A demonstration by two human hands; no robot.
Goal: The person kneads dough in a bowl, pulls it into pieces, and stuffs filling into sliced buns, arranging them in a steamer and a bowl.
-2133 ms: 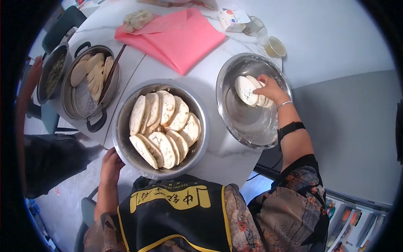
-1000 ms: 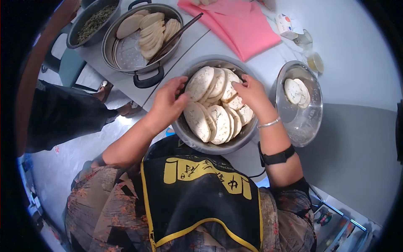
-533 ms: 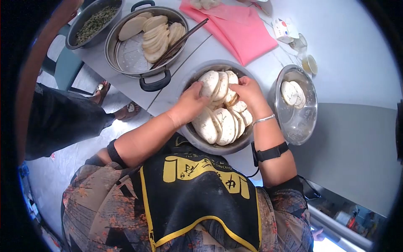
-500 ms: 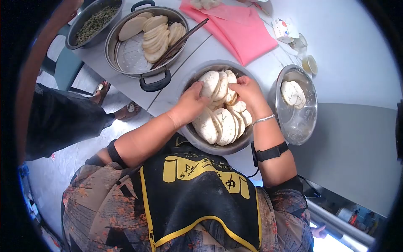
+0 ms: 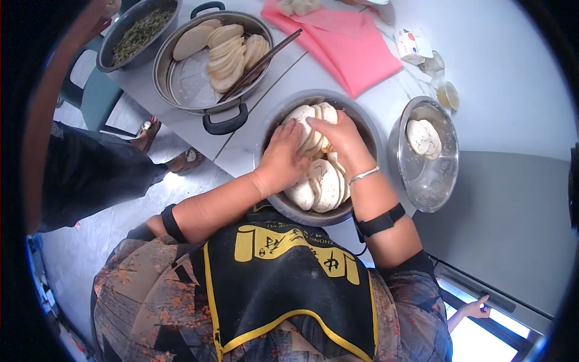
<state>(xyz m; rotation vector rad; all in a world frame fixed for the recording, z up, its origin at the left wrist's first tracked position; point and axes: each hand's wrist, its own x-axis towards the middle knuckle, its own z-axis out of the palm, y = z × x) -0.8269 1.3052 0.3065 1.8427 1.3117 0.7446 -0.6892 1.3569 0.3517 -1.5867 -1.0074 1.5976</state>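
Note:
In the steel bowl [image 5: 369, 134] before me, pale oval slices [image 5: 325, 181] flecked with dark bits lie in overlapping rows. My left hand [image 5: 282, 155] is pressed along the left side of the far stack of slices [image 5: 301, 113], fingers close together. On the other side, my right hand [image 5: 344, 137] is closed around the stack's right edge, thumb over the top. The stack is held between both hands inside the bowl. Some slices are hidden under the palms.
A second steel bowl [image 5: 445, 175] with a few slices stands at right. At left is a steamer pot [image 5: 192, 81] with plain slices and chopsticks [image 5: 260, 63], beside a bowl of chopped greens [image 5: 142, 37]. Pink cloth [image 5: 353, 57] lies behind. Another person's leg [image 5: 90, 175] is at left.
My left hand has shifted from pinching the stack's near edge to lying along its side, covering more slices. My right hand has moved slightly left and nearer, its thumb now over the stack.

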